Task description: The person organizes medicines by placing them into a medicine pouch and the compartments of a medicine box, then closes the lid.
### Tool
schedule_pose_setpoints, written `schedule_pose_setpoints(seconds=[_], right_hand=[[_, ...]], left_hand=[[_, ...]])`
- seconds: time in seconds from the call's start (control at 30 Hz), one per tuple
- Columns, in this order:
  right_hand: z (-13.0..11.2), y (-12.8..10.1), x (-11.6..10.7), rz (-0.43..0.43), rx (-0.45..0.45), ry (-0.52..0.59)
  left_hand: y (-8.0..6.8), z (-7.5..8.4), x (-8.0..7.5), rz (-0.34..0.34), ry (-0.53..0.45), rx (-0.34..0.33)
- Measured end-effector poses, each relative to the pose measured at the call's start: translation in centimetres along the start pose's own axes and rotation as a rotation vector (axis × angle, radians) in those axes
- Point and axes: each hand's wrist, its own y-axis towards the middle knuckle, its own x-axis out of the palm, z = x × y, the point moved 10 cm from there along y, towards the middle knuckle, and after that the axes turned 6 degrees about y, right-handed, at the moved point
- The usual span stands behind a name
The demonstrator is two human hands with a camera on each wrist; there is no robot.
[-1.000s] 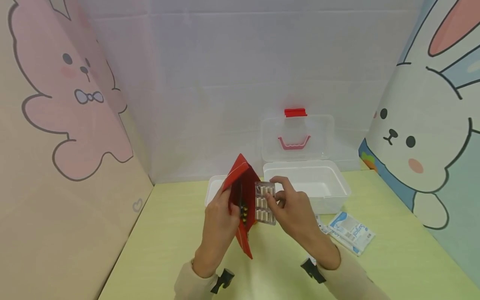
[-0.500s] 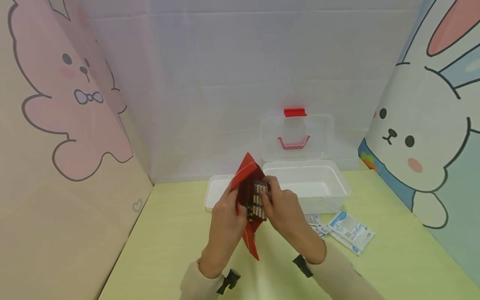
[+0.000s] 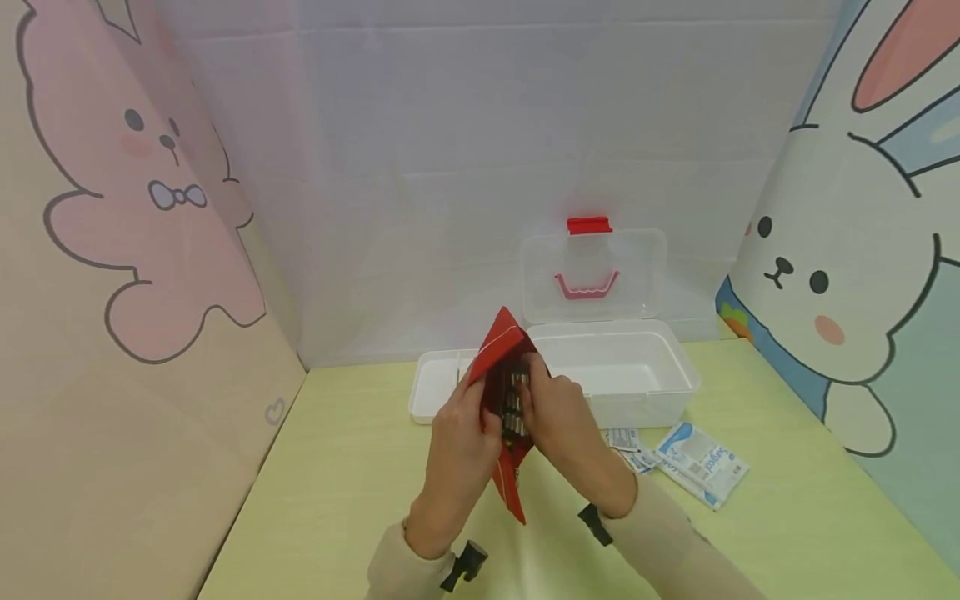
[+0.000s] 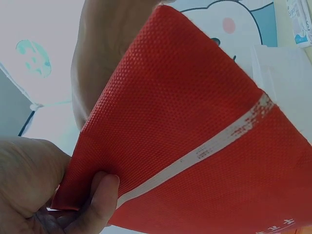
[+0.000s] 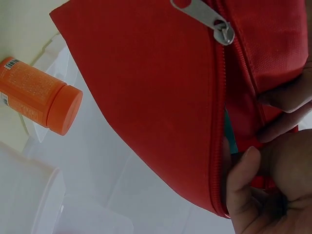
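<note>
My left hand (image 3: pixel 461 442) grips a red zippered pouch (image 3: pixel 497 350) by its side, above the table, with the mouth of the pouch spread apart. In the left wrist view the fingers (image 4: pixel 103 197) curl over the red fabric, which bears a pale stripe. My right hand (image 3: pixel 566 417) pinches a blister pack (image 3: pixel 514 408) of capsules, its fingers inside the pouch's mouth. From the right wrist, the metal zip pull (image 5: pixel 204 14) and parted zip show, with the thumb (image 5: pixel 243 170) at the opening. Most of the pack is hidden by the pouch and hand.
Behind the hands stands a white plastic box (image 3: pixel 637 408), its clear lid (image 3: pixel 637 258) raised. A white tray (image 3: pixel 432 396) sits to its left. Blue-and-white packets (image 3: pixel 703 467) and small sachets (image 3: pixel 632 450) lie at right. An orange bottle (image 5: pixel 41 95) shows in the right wrist view.
My right hand has moved left and carried the blister pack from beside the pouch into its mouth. The left hand and pouch have shifted slightly right.
</note>
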Motion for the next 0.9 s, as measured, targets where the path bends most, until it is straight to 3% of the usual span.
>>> schedule_pose_setpoints(seconds=[0.27, 0.47, 0.9], right_hand=[[0.5, 0.3, 0.9, -0.008, 0.050, -0.015], [0.5, 0.4, 1.5, -0.007, 0.035, -0.076], [1.0, 0.1, 3.3, -0.072, 0.043, -0.073]], left_hand=[[-0.1, 0.3, 0.2, 0.004, -0.005, 0.017], [-0.2, 0.7, 0.4, 0.005, -0.009, 0.040], [-0.4, 0.8, 0.2, 0.015, 0.007, 0.055]])
